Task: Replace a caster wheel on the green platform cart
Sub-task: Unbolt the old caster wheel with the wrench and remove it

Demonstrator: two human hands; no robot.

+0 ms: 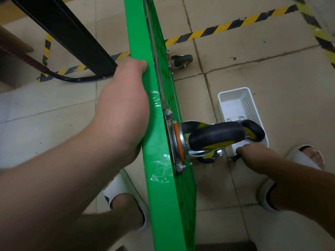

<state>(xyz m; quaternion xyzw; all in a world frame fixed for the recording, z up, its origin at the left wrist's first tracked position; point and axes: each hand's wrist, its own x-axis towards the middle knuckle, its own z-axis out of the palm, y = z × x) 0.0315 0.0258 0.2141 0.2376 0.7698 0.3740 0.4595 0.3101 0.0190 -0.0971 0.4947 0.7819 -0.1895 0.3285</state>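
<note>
Left hand (123, 105) grips upended cart (163, 196); right hand (253, 153) beside its caster (215, 136).

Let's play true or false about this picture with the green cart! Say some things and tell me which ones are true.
1. The green cart stands tipped up on its edge. True.
2. The left hand grips the cart's edge. True.
3. The white basket sits on a table. False: it sits on the floor.
4. The near caster wheel is off the cart. False: it is bolted to the cart's underside.
5. The floor tape is red and white. False: it is yellow and black.
</note>
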